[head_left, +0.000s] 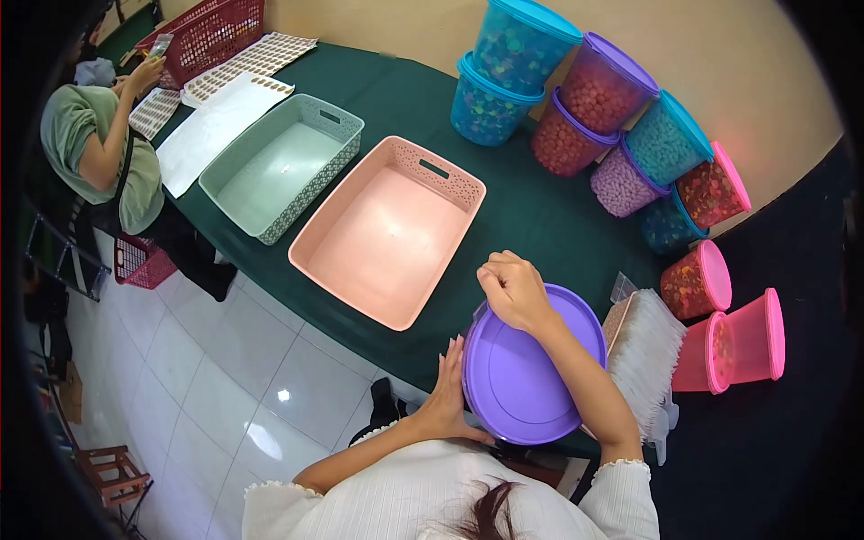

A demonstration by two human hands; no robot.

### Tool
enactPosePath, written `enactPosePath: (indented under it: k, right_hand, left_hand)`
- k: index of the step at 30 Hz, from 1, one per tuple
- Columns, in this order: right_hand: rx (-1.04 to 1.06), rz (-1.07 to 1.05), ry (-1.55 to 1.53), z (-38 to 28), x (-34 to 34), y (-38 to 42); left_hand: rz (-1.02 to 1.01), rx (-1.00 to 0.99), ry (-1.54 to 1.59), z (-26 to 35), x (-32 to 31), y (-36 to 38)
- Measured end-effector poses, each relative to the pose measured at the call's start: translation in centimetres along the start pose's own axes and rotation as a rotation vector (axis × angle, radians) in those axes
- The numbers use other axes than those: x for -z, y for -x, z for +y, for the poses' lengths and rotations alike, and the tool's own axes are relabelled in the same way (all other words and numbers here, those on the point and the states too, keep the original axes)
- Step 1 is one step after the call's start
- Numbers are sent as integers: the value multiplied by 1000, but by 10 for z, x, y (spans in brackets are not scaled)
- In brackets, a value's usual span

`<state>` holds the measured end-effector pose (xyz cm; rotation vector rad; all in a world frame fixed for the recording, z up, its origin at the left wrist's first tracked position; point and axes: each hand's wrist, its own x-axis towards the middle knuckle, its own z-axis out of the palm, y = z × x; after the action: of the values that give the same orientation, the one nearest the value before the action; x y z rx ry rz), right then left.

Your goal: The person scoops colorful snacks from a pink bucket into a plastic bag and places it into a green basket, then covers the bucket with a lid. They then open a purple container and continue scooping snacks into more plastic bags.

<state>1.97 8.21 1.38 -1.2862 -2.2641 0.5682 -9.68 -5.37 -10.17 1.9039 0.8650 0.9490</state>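
Observation:
A round tub with a purple lid [531,387] stands at the near edge of the table, close to my body. My left hand [441,400] lies along its left side, fingers stretched out and thumb apart near the lid's lower rim. Over the lid's far edge is my right hand [515,290], curled into a fist, with nothing visible in it. My right forearm crosses above the lid. The tub's contents are hidden under the lid.
A pink basket [301,256] and a green basket [211,175] stand left on the dark green table. Lidded tubs of beads [616,85] are stacked along the wall. Clear plastic bags [648,355] lie right of the purple lid. Another person [108,162] is at the far left.

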Motion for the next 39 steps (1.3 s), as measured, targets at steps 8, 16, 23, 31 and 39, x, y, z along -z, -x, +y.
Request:
enactPosePath:
  k: [8,16,23,31,39]
  right_hand:
    - [187,134,84,-3,-12,6]
    - [211,4,99,-7,-5,7]
    - [203,10,38,-12,1,8]
    - [453,-18,26,-17,-13,20]
    - [544,21,-32,-3,-7,14]
  left_hand:
    - [110,-60,-98,-1,-12,-10]
    - [4,35,-22,-20,-28,0]
    - [-23,124,73,-25,-34,2]
    - [24,71,127,-20,-29,-4]
    - [72,26,155,2,-17,-19]
